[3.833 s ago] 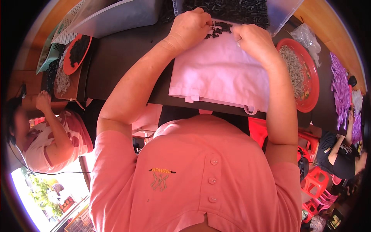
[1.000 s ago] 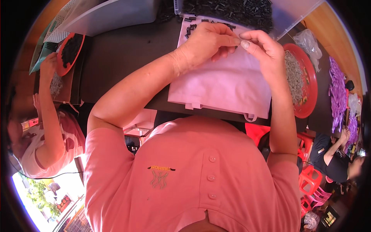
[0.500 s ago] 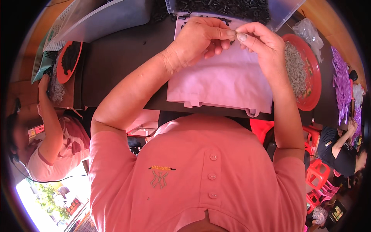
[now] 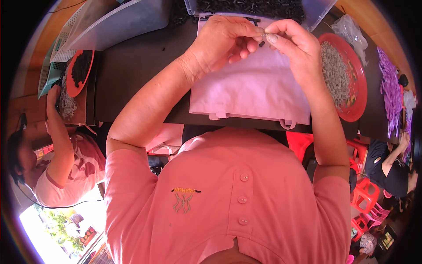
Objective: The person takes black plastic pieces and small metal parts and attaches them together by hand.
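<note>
My left hand and my right hand meet tip to tip above a pink cloth bag lying flat on the dark table. Thumb and forefinger of each are closed in a pinch on a tiny silvery piece between them; its exact kind is too small to make out. A small black piece shows just below the fingertips; whether a finger holds it, I cannot tell. Several black pieces lie on the bag's far edge. Nearest my right wrist is a red plate heaped with small grey metal parts.
Beyond the bag stands a clear bin of black pieces, with a large grey bin at far left. A plastic bag and purple strips lie at right. A co-worker works at left beside an orange plate; another person is at right.
Both hands have shifted very slightly away from me and left, still pinching together. The whole view has tilted a little; the co-worker's arm at left stays near the basket.
</note>
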Tool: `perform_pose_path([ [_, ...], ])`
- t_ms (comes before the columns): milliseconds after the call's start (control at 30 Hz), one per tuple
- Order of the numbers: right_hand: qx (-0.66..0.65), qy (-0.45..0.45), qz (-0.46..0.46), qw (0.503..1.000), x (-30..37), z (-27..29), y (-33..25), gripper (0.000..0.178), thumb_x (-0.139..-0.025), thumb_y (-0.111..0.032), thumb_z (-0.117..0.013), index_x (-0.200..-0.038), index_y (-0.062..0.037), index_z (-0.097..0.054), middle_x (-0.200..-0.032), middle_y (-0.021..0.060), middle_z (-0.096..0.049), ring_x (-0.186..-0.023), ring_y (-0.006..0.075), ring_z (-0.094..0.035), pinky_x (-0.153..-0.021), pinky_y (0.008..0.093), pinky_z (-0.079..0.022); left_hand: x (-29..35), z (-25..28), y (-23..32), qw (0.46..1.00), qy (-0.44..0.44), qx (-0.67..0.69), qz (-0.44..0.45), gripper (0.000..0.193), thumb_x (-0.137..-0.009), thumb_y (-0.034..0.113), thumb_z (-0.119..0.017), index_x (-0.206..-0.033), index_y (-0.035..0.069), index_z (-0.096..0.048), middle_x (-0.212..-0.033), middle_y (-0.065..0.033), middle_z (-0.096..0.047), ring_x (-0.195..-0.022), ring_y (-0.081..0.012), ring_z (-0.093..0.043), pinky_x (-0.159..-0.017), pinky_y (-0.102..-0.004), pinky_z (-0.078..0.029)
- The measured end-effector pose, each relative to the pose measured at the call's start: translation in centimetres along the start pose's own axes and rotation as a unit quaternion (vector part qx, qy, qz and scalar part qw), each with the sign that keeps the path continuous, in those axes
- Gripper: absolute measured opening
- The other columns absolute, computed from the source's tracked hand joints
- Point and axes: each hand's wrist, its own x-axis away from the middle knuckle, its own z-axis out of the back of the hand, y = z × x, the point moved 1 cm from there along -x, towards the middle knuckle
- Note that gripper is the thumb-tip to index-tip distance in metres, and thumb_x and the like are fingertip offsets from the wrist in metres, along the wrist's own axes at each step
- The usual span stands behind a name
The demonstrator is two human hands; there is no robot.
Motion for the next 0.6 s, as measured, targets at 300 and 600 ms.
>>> perform_pose_path([
  [300, 0.05, 0.005, 0.03, 0.998, 0.2, -0.1, -0.2, 0.009, -0.085, 0.004, -0.061, -0.094, 0.0022, -0.062, -0.081, 0.0034, -0.066, -0.077, 0.0099, -0.063, -0.07, 0.0236, -0.051, 0.1, -0.3, -0.1, 0.999, -0.002, 0.043, 0.014, 0.022, -0.093, 0.021, -0.059, -0.082, 0.003, -0.065, -0.07, -0.0057, -0.06, -0.053, -0.011, -0.053, -0.04, -0.022, -0.034],
  [600, 0.104, 0.01, 0.076, 0.992, 0.2, -0.1, -0.7, 0.009, -0.085, 0.003, -0.061, -0.094, 0.0013, -0.06, -0.082, 0.0058, -0.067, -0.076, 0.0126, -0.065, -0.07, 0.0249, -0.051, 0.0, -0.1, -0.1, 0.996, -0.016, 0.068, 0.05, 0.024, -0.093, 0.024, -0.058, -0.08, 0.004, -0.063, -0.065, -0.0055, -0.057, -0.05, -0.0122, -0.051, -0.039, -0.0232, -0.032],
])
